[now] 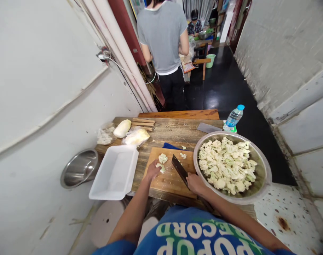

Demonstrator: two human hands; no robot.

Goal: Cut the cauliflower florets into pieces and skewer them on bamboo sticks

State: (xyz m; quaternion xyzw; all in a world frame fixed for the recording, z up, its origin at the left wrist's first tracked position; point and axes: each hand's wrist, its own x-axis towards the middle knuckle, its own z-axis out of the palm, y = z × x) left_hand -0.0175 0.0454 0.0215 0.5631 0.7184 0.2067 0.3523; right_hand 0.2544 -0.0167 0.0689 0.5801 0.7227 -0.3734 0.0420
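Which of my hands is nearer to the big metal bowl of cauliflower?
Right. The right hand grips the knife close by the left side of the bowl; the left hand is farther left, across the cutting board.

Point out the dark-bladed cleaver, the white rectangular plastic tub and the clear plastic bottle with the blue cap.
Dark-bladed cleaver [180, 170]: head view, middle of the blade.
White rectangular plastic tub [115, 171]: head view, bare inner floor.
Clear plastic bottle with the blue cap [234, 118]: head view, the bottle's body.
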